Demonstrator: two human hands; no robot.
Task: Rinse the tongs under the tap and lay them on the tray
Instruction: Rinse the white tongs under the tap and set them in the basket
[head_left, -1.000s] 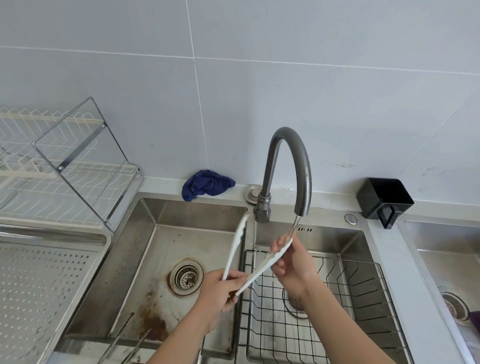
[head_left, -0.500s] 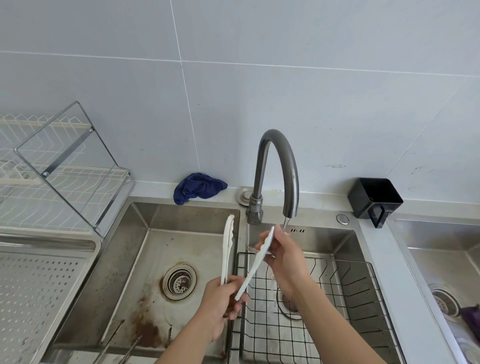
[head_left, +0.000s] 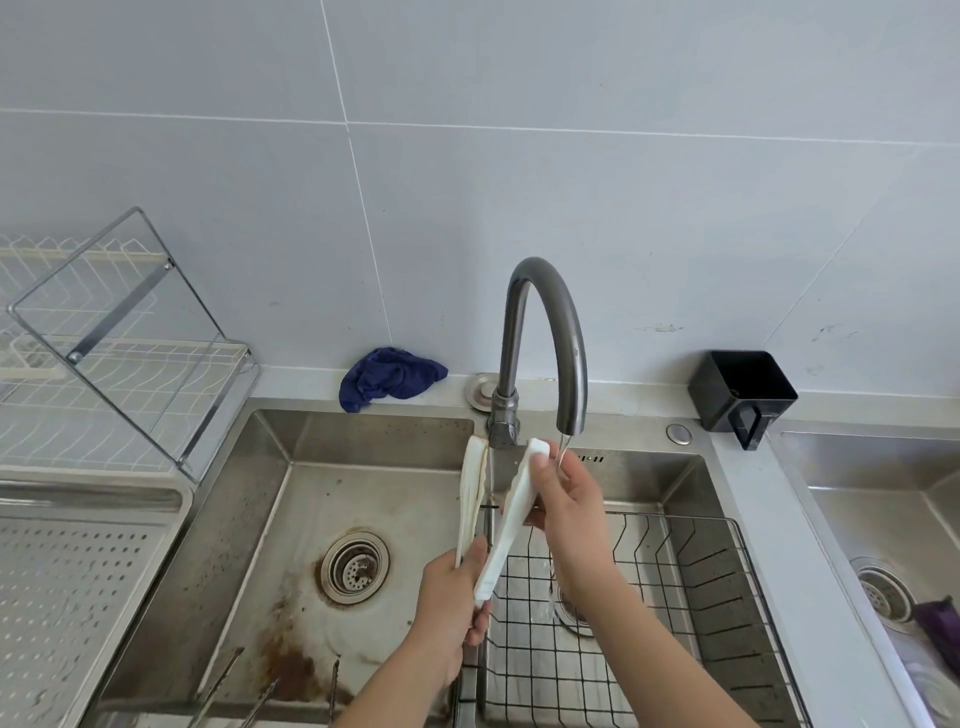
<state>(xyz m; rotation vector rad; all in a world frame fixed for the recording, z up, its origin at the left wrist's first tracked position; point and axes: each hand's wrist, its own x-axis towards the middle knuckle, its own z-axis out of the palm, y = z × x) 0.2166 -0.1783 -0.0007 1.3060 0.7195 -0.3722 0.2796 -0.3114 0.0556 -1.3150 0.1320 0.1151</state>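
White plastic tongs (head_left: 501, 525) stand nearly upright over the divide between the two sink basins, tips up. My left hand (head_left: 449, 603) grips their hinge end from below. My right hand (head_left: 569, 501) holds the right arm of the tongs near its tip, thumb on its face. The grey curved tap (head_left: 545, 343) arches above, and a thin stream of water falls from its spout just right of the tongs, past my right hand. The perforated metal tray (head_left: 72, 582) lies at the far left.
A black wire basket (head_left: 691, 587) sits in the right basin. The left basin (head_left: 311, 519) has a drain, rust stains and metal utensils at its front. A wire dish rack (head_left: 119, 364), blue cloth (head_left: 387, 376) and black cup (head_left: 740, 389) stand along the back.
The tongs have swung from a leftward tilt to nearly upright and their arms have come closer together. My right hand has slid up the right arm to its tip.
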